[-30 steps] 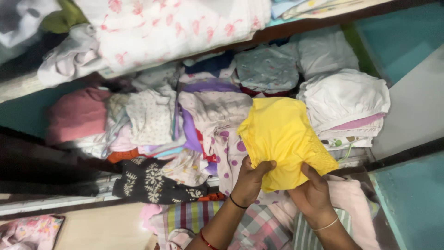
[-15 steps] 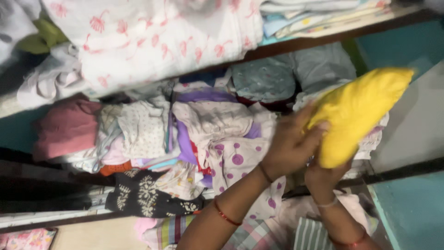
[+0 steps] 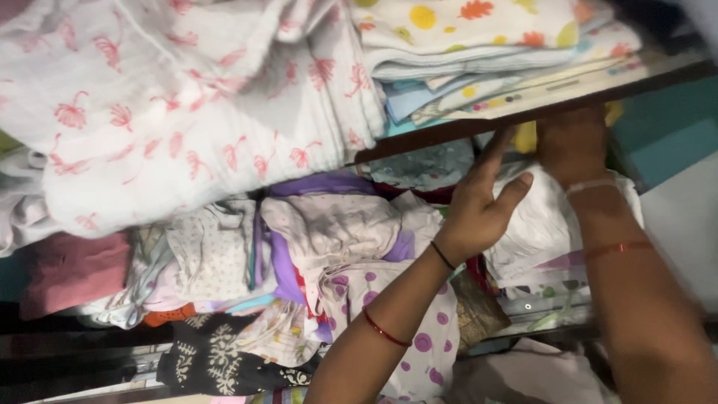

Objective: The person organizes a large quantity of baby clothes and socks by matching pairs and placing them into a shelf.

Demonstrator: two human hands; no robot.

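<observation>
a: where was the yellow garment [image 3: 526,137] seen?

b: only a strip of it was seen, deep on the lower shelf, just under the shelf board [image 3: 449,129] and above the white folded pile [image 3: 542,224]. most of it was hidden behind the right hand [image 3: 572,142].

a: and how were the fingers held?

b: the left hand [image 3: 482,206] was spread open, with its fingers laid flat against the clothes at the edge of the white pile and nothing gripped. the fingertips of the right hand were lost under the board, so it could not be told whether the garment was clasped or only pressed.

a: what would have been called for, by your judgement?

b: the garment was best kept flat and square on the pile, so that its fold was not dragged open. the pile was best steadied by the open left palm, since it looked soft and likely to slump toward the purple-dotted cloth [image 3: 381,280]. care was also owed to the flamingo-printed cloth [image 3: 187,112], which hung over the board's edge and could have been snagged.
</observation>
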